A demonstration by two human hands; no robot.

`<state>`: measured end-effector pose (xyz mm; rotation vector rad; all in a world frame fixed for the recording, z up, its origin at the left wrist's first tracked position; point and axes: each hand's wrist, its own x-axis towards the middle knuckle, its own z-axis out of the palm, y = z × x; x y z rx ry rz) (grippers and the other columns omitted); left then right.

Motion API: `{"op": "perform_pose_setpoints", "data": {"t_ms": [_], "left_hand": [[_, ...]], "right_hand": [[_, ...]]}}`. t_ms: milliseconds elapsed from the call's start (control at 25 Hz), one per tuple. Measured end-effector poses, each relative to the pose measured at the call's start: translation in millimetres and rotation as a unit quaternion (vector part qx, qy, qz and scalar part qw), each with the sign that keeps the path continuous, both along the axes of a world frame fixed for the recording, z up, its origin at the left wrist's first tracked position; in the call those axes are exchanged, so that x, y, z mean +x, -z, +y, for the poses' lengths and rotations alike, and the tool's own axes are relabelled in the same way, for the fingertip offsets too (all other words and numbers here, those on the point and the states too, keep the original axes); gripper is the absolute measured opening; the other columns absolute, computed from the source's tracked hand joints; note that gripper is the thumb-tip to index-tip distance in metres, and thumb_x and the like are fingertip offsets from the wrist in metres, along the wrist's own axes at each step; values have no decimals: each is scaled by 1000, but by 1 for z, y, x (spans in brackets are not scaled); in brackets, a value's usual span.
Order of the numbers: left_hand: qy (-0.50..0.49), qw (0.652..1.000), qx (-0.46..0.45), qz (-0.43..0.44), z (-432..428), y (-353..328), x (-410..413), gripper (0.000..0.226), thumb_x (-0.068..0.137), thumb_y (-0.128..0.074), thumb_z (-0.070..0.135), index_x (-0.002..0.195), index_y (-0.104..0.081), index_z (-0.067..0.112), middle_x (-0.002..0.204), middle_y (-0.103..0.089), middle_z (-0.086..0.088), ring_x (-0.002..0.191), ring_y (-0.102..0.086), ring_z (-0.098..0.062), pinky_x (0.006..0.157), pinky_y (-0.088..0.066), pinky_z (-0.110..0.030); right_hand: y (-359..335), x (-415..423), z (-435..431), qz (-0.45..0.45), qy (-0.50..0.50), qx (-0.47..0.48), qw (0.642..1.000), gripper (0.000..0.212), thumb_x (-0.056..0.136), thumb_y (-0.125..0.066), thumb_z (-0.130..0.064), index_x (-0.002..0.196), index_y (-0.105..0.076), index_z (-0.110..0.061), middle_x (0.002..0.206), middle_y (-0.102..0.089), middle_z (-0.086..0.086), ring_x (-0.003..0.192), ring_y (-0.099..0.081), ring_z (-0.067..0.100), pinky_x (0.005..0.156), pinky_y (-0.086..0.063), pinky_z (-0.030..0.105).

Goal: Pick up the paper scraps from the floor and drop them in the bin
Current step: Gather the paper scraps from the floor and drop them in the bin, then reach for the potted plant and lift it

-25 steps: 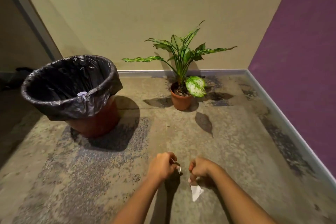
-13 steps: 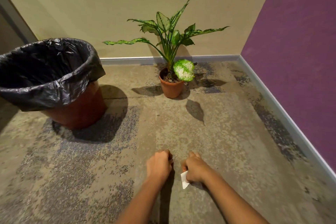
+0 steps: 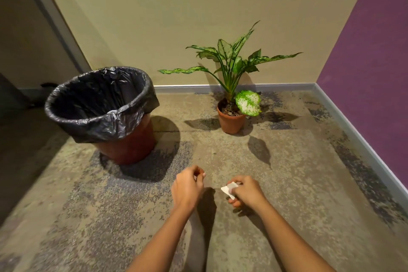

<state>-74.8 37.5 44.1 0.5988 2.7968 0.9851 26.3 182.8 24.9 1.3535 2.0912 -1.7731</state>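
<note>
Looking down, I see my right hand (image 3: 248, 192) pinching a white paper scrap (image 3: 227, 189) over the floor (image 3: 309, 183). My left hand (image 3: 187, 187), beside it, is curled tight; I cannot tell whether it holds anything. The bin (image 3: 130, 146), lined with a black bag (image 3: 106, 126), stands well apart to the left, its inside too dark to read. A small pot (image 3: 230, 125) holds soil and a leafy plant (image 3: 224, 49).

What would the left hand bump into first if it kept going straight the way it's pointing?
Probably the plant pot, after bare floor. The left hand points forward and slightly right, passing right of the bin. Depth is unclear.
</note>
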Motion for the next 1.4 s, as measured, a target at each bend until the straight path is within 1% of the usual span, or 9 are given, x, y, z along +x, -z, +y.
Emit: {"op": "perform_pose_setpoints", "data": {"t_ms": [160, 400, 640, 800, 920, 1040, 1200, 1280, 1400], "left_hand": [[-63, 991, 78, 87, -11, -69, -54, 15, 85, -63, 46, 89, -68, 33, 85, -72, 10, 83, -67, -17, 63, -48, -29], [-145, 962, 151, 178, -44, -166, -148, 16, 85, -63, 44, 93, -73, 34, 87, -75, 7, 86, -69, -19, 69, -49, -30], [-177, 972, 48, 143, -88, -191, -216, 22, 88, -58, 30, 102, -73, 35, 101, -74, -3, 99, -65, -34, 72, -46, -34], [-166, 978, 13, 122, -108, -181, -234, 27, 85, -58, 22, 102, -72, 37, 100, -75, 3, 99, -66, -28, 75, -51, -34], [-174, 973, 35, 148, -112, -173, -231, 11, 86, -64, 33, 94, -72, 33, 88, -74, 8, 90, -67, -22, 71, -49, -31], [-112, 971, 94, 191, -98, -168, -212, 7, 86, -66, 36, 89, -69, 31, 86, -70, 13, 80, -66, -14, 67, -50, -30], [60, 951, 139, 271, -54, -157, -171, 3, 86, -68, 29, 88, -66, 27, 85, -65, 11, 74, -61, -8, 65, -51, -33], [103, 953, 150, 241, -26, -141, -147, 4, 86, -68, 29, 87, -66, 26, 83, -65, 10, 72, -61, -9, 65, -51, -34], [72, 978, 159, 112, 18, -99, -119, 11, 84, -68, 38, 81, -68, 28, 73, -67, 11, 67, -63, -7, 63, -52, -32]], "right_hand": [[-66, -72, -11, 110, 1, -7, 994, 24, 86, -54, 11, 88, -68, -9, 93, -65, 25, 52, -66, 25, 48, -58, 33], [-184, -183, -52, 240, -41, 20, 970, 25, 89, -54, 4, 106, -64, -12, 108, -62, 17, 70, -72, 27, 56, -61, 32], [-238, -272, -100, 276, -108, 65, 953, 41, 86, -65, -5, 125, -60, -18, 105, -59, 6, 71, -65, 22, 68, -61, 37], [-230, -300, -112, 274, -139, 124, 944, 52, 85, -52, 0, 127, -62, -29, 103, -67, 2, 84, -64, 22, 83, -58, 41], [-210, -288, -111, 291, -67, 140, 944, 45, 84, -45, 2, 110, -70, -26, 103, -71, 4, 100, -66, 24, 88, -56, 47], [-180, -257, -93, 298, 23, 152, 942, 34, 85, -50, 1, 91, -70, -25, 90, -71, -2, 90, -67, 21, 81, -58, 44], [-137, -211, -53, 260, 89, 127, 953, 26, 87, -56, 0, 84, -69, -22, 86, -70, 3, 78, -70, 22, 71, -62, 43], [-117, -188, -30, 230, 102, 129, 959, 23, 86, -59, -1, 82, -69, -21, 86, -71, 6, 82, -71, 24, 70, -62, 43], [-83, -155, 6, 186, 125, 141, 964, 24, 85, -60, -2, 75, -67, -23, 86, -71, 8, 83, -70, 25, 70, -62, 43]]}}
